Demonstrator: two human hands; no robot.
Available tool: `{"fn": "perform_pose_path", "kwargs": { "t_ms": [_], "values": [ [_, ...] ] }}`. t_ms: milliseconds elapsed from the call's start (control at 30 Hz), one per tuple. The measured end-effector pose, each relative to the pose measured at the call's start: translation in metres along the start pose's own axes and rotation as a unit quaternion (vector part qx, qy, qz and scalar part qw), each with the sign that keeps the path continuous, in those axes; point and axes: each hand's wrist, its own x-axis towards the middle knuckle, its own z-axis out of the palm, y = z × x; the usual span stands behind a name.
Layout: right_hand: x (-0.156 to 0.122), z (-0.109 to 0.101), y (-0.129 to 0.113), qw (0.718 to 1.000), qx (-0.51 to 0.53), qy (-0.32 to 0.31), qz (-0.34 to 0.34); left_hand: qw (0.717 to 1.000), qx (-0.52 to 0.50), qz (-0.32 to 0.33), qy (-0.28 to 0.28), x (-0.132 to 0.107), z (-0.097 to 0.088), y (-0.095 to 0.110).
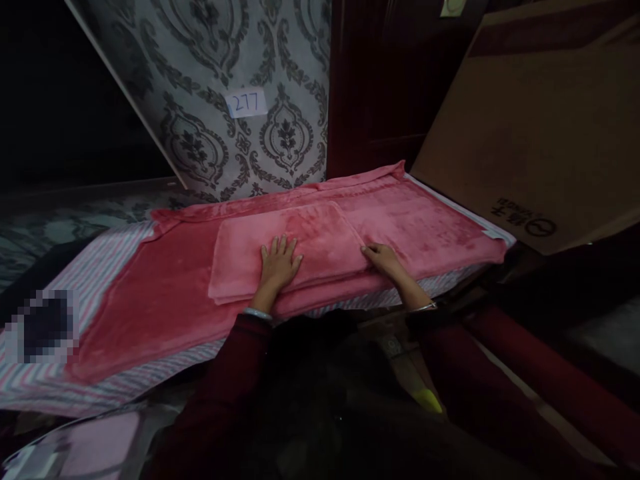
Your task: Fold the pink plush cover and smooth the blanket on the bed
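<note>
The folded pink plush cloth (325, 253) is being held approx. mid-length on a larger pink plush blanket (150, 300), which is being supported by a striped sheet (116, 248). The cloth's top is being pressed by the left hand (279, 263), palm down w/ fingers spread; nothing is being gripped there. The cloth's right edge is being pinched betw. thumb and bent fingers of the right hand (383, 259).

Main risk: slippage. If the pinched edge is being pulled harder than the palm is bearing down, the whole stack could be getting dragged askew. Layers are showing a slight offset at the front-left corner, so misalignment could be growing if only the right side is being tugged. If too few layers are being caught in the pinch, the top one could be peeling away. The blanket underneath could also be getting rucked: its near edge is running close to the sheet's front edge, so by a pull toward the body it could be carried over. Minor risk: pile being snagged by the bangle (427, 307) on the right wrist. Light's poor, so whether cloth and blanket are being joined as one pc. can't be told.
</note>
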Motion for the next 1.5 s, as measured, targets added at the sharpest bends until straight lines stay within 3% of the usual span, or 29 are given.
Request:
{"fn": "perform_pose_path", "kwargs": {
  "t_ms": [100,200,300,400,500,600,700,767,833,900,1000,1133,1233,1367,1500],
  "values": [
    [-0.007,-0.001,0.004,0.990,0.120,-0.065,0.033,1.000,-0.001,0.001,0.005,-0.001,0.000,0.000],
    [-0.006,0.002,0.006,0.970,0.238,-0.048,0.006,1.000,-0.005,0.004,0.011,-0.001,0.001,0.000],
    [-0.005,0.007,0.010,0.960,0.275,-0.044,0.007,1.000,-0.015,0.006,0.017,0.000,0.001,0.001],
    [-0.008,0.008,0.016,0.958,0.277,-0.078,0.004,0.999,-0.040,0.014,0.010,-0.002,-0.005,0.000],
    [-0.014,0.003,0.025,0.949,0.286,-0.122,-0.048,0.995,-0.085,0.042,0.014,-0.016,-0.012,-0.018],
    [-0.019,-0.003,0.033,0.939,0.300,-0.155,-0.071,0.983,-0.135,-0.008,0.121,-0.046,-0.010,-0.057],
    [-0.022,-0.002,0.035,0.936,0.310,-0.151,-0.072,0.929,-0.250,-0.135,0.237,-0.082,0.003,-0.103],
    [-0.023,0.004,0.033,0.932,0.324,-0.147,-0.071,0.867,-0.369,-0.209,0.260,-0.101,0.010,-0.127],
    [-0.024,0.011,0.029,0.922,0.350,-0.156,-0.058,0.804,-0.477,-0.254,0.247,-0.114,0.014,-0.139],
    [-0.025,0.018,0.026,0.907,0.384,-0.169,-0.030,0.762,-0.550,-0.269,0.210,-0.121,0.012,-0.140],
    [-0.026,0.025,0.025,0.890,0.425,-0.164,0.008,0.728,-0.617,-0.252,0.161,-0.122,0.005,-0.130],
    [-0.027,0.024,0.026,0.895,0.422,-0.145,0.011,0.680,-0.675,-0.230,0.173,-0.119,-0.001,-0.123],
    [-0.029,0.020,0.025,0.890,0.435,-0.138,0.011,0.660,-0.694,-0.231,0.172,-0.118,-0.002,-0.127],
    [-0.026,0.022,0.021,0.890,0.439,-0.120,0.032,0.675,-0.691,-0.225,0.128,-0.116,-0.001,-0.132],
    [-0.018,0.024,0.022,0.908,0.414,-0.047,0.027,0.681,-0.658,-0.234,0.220,-0.111,0.001,-0.134]
  ]
}}
